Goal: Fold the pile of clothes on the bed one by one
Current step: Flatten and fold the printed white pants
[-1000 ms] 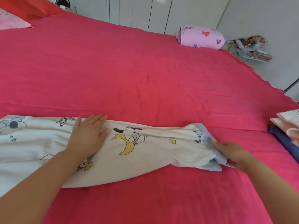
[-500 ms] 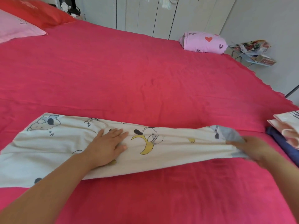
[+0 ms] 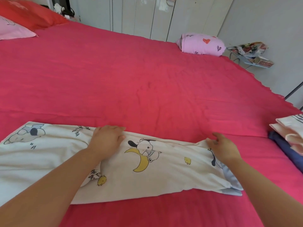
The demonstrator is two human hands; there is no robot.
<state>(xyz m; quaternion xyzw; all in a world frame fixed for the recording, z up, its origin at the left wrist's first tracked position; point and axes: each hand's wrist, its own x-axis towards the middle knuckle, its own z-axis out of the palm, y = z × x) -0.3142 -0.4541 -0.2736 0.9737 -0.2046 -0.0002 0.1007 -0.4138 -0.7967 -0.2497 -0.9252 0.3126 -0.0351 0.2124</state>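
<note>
Right hand (image 3: pixel 223 149) has released the blue cuff and now rests flat, fingers spread, beside left hand (image 3: pixel 106 141), also flat, gripping nothing. One garment (image 3: pixel 164 174) under both fingers, on the bed (image 3: pixel 147 79). Two hands.

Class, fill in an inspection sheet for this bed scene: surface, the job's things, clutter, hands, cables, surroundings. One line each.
Surface: red bedspread, lightly creased.
Job's things: white cartoon-print garment laid flat in a long strip; folded stack at the right edge.
Clutter: pink heart-print bundle at the far edge; pink pillow and red pillow far left.
Hands: left hand and right hand rest on the garment's far edge.
Cables: dark items beyond the bed, unclear.
Surroundings: pale wardrobe doors; small cluttered stand.
</note>
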